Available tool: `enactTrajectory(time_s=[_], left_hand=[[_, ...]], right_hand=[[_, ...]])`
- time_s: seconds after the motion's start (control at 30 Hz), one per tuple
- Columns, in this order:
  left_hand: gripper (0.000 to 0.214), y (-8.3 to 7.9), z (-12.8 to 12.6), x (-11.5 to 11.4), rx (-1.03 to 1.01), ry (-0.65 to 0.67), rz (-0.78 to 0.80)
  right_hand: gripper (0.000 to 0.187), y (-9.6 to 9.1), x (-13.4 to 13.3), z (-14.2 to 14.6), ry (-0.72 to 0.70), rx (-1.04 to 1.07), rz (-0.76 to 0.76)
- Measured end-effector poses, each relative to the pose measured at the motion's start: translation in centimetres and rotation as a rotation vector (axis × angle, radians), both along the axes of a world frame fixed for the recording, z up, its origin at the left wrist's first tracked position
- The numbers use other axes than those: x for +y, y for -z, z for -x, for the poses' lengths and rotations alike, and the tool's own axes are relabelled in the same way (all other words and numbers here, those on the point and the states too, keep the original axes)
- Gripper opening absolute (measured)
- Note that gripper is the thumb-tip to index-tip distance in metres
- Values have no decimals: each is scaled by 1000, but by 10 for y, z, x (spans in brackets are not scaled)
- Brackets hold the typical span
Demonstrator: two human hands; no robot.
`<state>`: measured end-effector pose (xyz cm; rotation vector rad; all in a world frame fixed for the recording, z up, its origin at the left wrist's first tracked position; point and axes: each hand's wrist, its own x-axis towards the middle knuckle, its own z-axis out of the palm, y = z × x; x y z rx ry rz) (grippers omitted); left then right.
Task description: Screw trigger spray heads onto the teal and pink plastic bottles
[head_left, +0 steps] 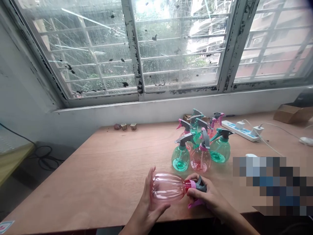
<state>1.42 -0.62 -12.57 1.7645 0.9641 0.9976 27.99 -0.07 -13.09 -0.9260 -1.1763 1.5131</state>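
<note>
A pink see-through spray bottle lies on its side just above the wooden table, near the front edge. My left hand cups the bottle's round body, fingers and thumb wrapped around it. My right hand grips the grey and pink trigger head at the bottle's neck. Just behind stands a cluster of several green and pink spray bottles, upright.
A white power strip with plugs and cables lies at the back right, beside a cardboard box. Three small cube-like objects sit near the wall. A barred window runs along the back. A blurred patch covers the right front.
</note>
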Motion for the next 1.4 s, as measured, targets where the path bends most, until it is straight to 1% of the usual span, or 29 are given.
enactTrajectory(time_s=[0.07,0.1,0.2,0.27,0.37,0.43,0.57,0.6,0.67,0.73,0.77,0.9,1.0,1.1,1.13,1.17,1.23,1.3,1.4], left_hand=[[92,4,0,1,-6,10,-44],[94,5,0,1,-8,15,-45],[115,2,1,0,-20,20,22],[121,-2,2,-1,-50,19,86],[116,-5,4,-1,-72,16,155],[112,-4,4,1,-64,25,167],[93,4,3,2,-62,38,65],[91,5,3,2,-61,39,35],[101,6,4,1,-62,39,22],[117,3,4,0,-67,38,60],[120,1,4,-1,-75,34,87],[111,-8,4,-1,-67,22,154],[110,-8,3,0,-21,0,108],[98,-5,1,0,-55,7,48],[97,-4,1,0,-59,12,45],[101,-4,1,-1,-53,15,50],[115,-5,2,-3,-35,16,78],[125,-6,3,-4,-58,30,118],[123,-8,6,-5,-93,55,171]], right_hand=[[42,2,0,1,3,44,12],[42,3,0,1,2,49,14],[43,5,0,0,-7,18,20],[44,7,-1,-1,-14,-15,15],[45,7,-1,-2,-23,-30,8],[44,6,-1,-1,-11,-13,10],[44,4,-1,2,3,14,19],[45,3,-2,2,2,11,21],[45,2,-3,2,4,-5,22],[46,2,-4,2,2,-24,22],[46,2,-4,1,-1,-29,23],[47,4,-4,1,-12,-11,22],[45,5,-3,1,-27,14,16],[43,5,-2,0,-36,19,16],[42,5,-3,0,-36,20,17],[42,5,-3,0,-37,24,19],[42,4,-4,-1,-39,33,29],[42,3,-5,-3,-50,25,39],[43,2,-6,-4,-64,-8,51]])
